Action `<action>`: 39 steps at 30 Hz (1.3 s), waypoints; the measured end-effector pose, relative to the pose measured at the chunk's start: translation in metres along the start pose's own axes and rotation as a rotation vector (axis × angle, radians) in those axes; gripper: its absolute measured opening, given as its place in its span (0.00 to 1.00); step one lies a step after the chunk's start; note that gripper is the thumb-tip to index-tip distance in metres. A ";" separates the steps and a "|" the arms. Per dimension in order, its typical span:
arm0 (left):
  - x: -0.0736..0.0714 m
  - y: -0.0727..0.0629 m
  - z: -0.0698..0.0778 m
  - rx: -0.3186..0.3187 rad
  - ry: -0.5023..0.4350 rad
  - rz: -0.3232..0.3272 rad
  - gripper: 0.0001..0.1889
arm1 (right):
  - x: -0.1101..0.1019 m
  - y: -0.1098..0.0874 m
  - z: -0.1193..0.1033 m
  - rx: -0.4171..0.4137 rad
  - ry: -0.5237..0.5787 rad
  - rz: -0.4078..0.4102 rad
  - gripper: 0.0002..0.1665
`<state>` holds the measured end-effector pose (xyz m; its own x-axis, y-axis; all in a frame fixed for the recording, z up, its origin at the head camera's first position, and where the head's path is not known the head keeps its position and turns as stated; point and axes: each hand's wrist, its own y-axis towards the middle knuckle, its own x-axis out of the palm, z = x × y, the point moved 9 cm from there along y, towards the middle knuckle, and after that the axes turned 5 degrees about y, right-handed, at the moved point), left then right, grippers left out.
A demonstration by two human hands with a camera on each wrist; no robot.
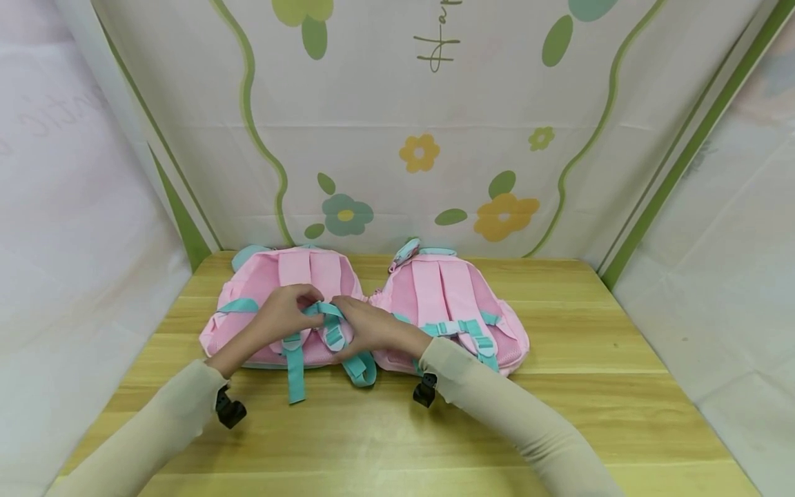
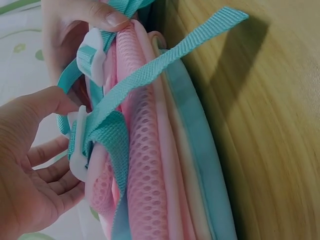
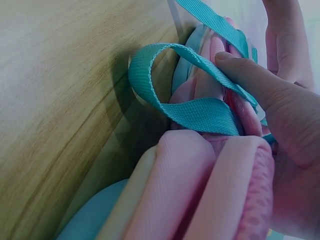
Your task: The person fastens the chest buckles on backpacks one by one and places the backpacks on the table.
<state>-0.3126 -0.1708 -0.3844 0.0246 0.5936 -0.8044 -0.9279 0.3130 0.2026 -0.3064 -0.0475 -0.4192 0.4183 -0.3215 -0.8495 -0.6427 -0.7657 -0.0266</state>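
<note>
Two pink backpacks lie side by side on the table, their shoulder straps facing up. On the left backpack [image 1: 263,266], a teal chest strap [image 1: 329,308] spans between the shoulder straps. My left hand [image 1: 287,314] pinches this webbing near a white plastic adjuster [image 2: 80,145]. From the other side my right hand [image 1: 369,326] curls round the same webbing, thumb low by the bag's bottom edge and fingers above. A second white adjuster [image 2: 92,57] sits between its thumb and fingers. One teal strap end [image 1: 295,376] hangs forward onto the table; a looped teal strap [image 3: 145,75] lies beneath my right thumb.
The right backpack [image 1: 404,290] touches the left one, its teal chest strap joined by a white buckle [image 1: 452,328]. A small pouch [image 1: 406,250] sticks up at its top. Behind the wooden table [image 1: 397,442] hangs a flowered cloth [image 1: 373,159].
</note>
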 end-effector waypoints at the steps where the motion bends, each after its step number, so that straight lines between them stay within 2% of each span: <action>1: -0.001 0.000 -0.001 -0.005 -0.005 -0.002 0.14 | 0.000 0.000 0.000 0.004 0.000 -0.001 0.62; 7: -0.007 -0.002 -0.003 -0.023 -0.053 -0.008 0.13 | 0.001 -0.001 0.000 0.006 0.012 -0.008 0.61; 15: -0.015 -0.003 -0.006 -0.017 -0.064 0.006 0.14 | 0.001 -0.002 0.001 0.025 0.029 -0.012 0.64; 21: -0.017 -0.005 -0.007 -0.002 -0.048 -0.003 0.12 | 0.001 -0.002 0.001 0.034 -0.001 -0.012 0.62; 28: -0.021 -0.009 -0.011 -0.039 -0.008 -0.019 0.12 | 0.001 -0.002 -0.001 0.035 -0.010 -0.026 0.62; 39: -0.030 -0.016 -0.015 -0.006 0.022 -0.016 0.10 | 0.002 -0.001 0.001 0.041 -0.014 -0.022 0.63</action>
<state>-0.3041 -0.2048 -0.3724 0.0309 0.5719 -0.8197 -0.9298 0.3173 0.1863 -0.3054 -0.0467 -0.4217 0.4234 -0.2967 -0.8560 -0.6591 -0.7491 -0.0664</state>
